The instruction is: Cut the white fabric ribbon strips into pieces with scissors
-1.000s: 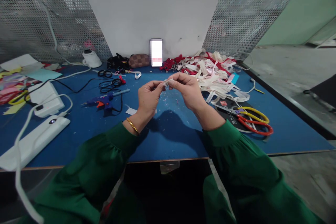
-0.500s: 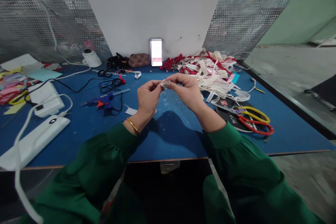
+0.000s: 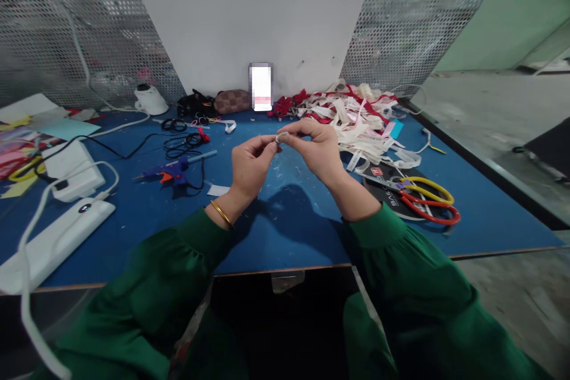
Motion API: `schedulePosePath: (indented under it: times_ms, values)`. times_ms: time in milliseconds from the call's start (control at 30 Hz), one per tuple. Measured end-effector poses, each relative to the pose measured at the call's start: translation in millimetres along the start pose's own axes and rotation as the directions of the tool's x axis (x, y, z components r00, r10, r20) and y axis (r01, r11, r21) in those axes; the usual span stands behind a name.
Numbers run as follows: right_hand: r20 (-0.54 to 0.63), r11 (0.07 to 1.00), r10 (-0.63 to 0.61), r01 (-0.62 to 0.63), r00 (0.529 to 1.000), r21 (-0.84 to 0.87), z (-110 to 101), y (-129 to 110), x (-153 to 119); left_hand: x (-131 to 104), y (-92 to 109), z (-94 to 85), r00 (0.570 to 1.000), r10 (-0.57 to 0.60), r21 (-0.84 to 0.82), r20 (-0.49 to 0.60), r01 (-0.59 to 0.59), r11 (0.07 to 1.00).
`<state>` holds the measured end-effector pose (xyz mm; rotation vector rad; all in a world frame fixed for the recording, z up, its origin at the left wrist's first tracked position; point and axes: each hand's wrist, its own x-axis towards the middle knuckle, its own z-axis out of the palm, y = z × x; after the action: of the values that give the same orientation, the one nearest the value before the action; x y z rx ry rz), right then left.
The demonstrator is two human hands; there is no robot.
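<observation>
Above the middle of the blue table (image 3: 285, 243), a small white piece (image 3: 281, 138), perhaps ribbon or fabric, is pinched between my fingertips. My left hand (image 3: 250, 169), with a gold bangle at the wrist, grips its left side by thumb and forefinger. From the right, my right hand (image 3: 318, 151) pinches the same piece, its thumb and fingers together. Most of the piece is hidden by the fingers. A flat white scrap (image 3: 217, 190) lies on the table just left of my left wrist.
A blue glue gun (image 3: 176, 172) with black cord lies left, near white power blocks (image 3: 57, 240). Scissors (image 3: 427, 193) rest on a black disc at right, before heaped ribbons (image 3: 360, 122). A lit phone (image 3: 261, 88) stands against the back panel.
The white piece looks smaller and more covered by my fingertips, which are closer together. The whole view has shifted slightly.
</observation>
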<state>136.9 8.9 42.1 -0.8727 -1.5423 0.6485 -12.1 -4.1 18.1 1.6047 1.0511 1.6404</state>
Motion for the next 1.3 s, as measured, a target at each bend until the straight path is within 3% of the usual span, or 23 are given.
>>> schedulePosePath:
  times_ms: [133, 267, 433, 500, 900, 1300]
  values:
    - [0.015, 1.0, 0.025, -0.024, 1.0, -0.012, -1.4, 3.1, 1.5, 0.6, 6.0, -4.6, 0.99, 0.137, 0.189, 0.036, -0.141, 0.972]
    - [0.072, 0.998, 0.043, -0.047, 0.996, 0.042, -2.6, 6.6, 2.7, 3.3, 6.9, -6.6, 0.983, 0.163, 0.21, 0.089, -0.179, 0.961]
    - [-0.046, 0.998, -0.034, 0.032, 0.998, -0.053, -6.5, 8.6, 5.2, 8.5, -4.8, -4.5, 0.989, -0.119, -0.009, 0.093, 0.12, 0.993]
    - [-0.054, 0.999, -0.037, 0.035, 0.998, -0.038, -9.3, 9.7, 7.0, 10.3, -8.7, -4.7, 0.982, -0.172, -0.062, 0.073, 0.177, 0.982]
    - [-0.09, 0.998, 0.011, -0.007, 0.996, 0.055, -16.3, 12.7, 11.7, 5.3, 1.6, -4.4, 0.994, 0.048, 0.105, 0.095, -0.058, 0.993]
    - [-0.086, 0.998, -0.018, 0.024, 0.996, 0.065, -16.0, 11.9, 10.9, 4.5, -8.0, -4.4, 0.999, 0.027, 0.044, 0.031, -0.029, 0.999]
